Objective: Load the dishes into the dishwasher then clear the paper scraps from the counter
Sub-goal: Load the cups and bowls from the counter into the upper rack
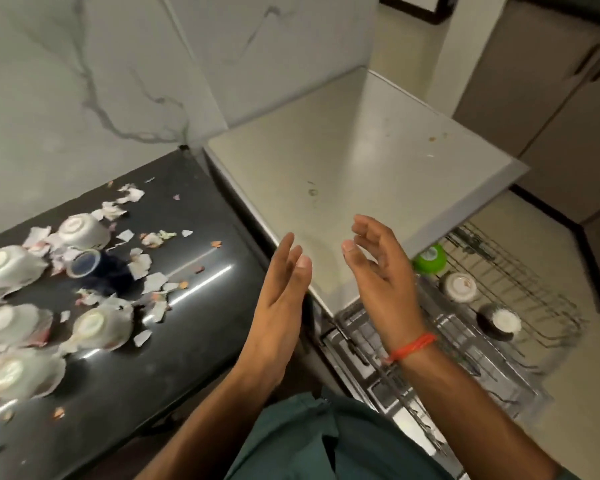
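Both hands hang in the air over the seam between counter and dishwasher, palms turned toward each other, holding nothing. The left hand (pixel 281 289) has its fingers straight and close together; the right hand (pixel 381 268) has them loosely spread and slightly bent, with a red thread (pixel 413 346) round its wrist. The two are near each other but apart.

At three o'clock from the right hand, the pulled-out rack (pixel 520 292) already carries a green cup (pixel 430 259) and two small bowls (pixel 459 287), all mouth down. The dishwasher top (pixel 361 150) lies at twelve o'clock.

At nine o'clock from the left hand, on the black counter (pixel 187 341), wait the dishes not yet loaded: several white bowls (pixel 97 327) upside down and a dark cup (pixel 87 265) on its side. Paper scraps (pixel 146 265) lie around and between them, some seemingly tucked under the rims. By my judgement loading is partly done and clearing has not begun.

Risks from here: the bowls sit inverted on a glossy top, so a grab at the smooth bases could slip. Scraps clinging to a rim could ride into the rack. Reaching across could scatter paper off the front edge. The rack juts out beside the person's legs, easy to knock.
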Motion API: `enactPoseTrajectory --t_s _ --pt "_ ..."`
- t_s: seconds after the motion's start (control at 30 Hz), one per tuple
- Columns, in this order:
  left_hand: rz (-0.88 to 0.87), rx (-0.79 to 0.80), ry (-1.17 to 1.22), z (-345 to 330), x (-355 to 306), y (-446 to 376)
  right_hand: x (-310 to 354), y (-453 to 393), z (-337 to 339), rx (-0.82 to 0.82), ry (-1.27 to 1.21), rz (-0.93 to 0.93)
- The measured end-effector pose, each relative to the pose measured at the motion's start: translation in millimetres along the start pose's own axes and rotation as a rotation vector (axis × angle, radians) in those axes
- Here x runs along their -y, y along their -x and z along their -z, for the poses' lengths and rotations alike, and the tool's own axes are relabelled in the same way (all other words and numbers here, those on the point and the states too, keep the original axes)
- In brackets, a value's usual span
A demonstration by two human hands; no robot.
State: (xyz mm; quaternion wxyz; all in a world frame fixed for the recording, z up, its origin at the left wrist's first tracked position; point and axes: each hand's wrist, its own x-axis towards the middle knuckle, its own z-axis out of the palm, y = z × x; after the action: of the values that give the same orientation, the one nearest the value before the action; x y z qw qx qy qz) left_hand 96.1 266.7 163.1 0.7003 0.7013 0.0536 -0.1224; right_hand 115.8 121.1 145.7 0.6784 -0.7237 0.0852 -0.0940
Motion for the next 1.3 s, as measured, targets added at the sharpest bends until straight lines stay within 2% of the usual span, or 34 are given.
enactPoseTrajectory --t_s 0.23,0.43,0.67,0.9,1.17,1.3 --pt "-0.001 -0.161 0.091 104.8 3.4 7.6 17.0 2.3 -106.3 0.182 -0.019 0.006" --pt "0.005 -0.290 0.157 165.7 17.2 14.5 13.5 7.7 -176.2 0.312 -0.006 -0.035" --pt "-0.004 -0.475 0.218 202.7 32.9 25.0 12.4 12.7 -228.0 0.550 0.072 -0.050" --pt "-0.041 -0.690 0.284 240.3 52.0 41.0 -0.1 1.6 -286.0 0.820 0.281 0.008" --pt "-0.018 -0.847 0.320 269.8 75.6 56.8 -12.5 -5.9 -350.5 0.873 0.412 0.126" --pt "-0.010 -0.876 0.294 283.5 88.0 61.5 -15.8 1.2 -367.6 0.939 0.448 0.157"
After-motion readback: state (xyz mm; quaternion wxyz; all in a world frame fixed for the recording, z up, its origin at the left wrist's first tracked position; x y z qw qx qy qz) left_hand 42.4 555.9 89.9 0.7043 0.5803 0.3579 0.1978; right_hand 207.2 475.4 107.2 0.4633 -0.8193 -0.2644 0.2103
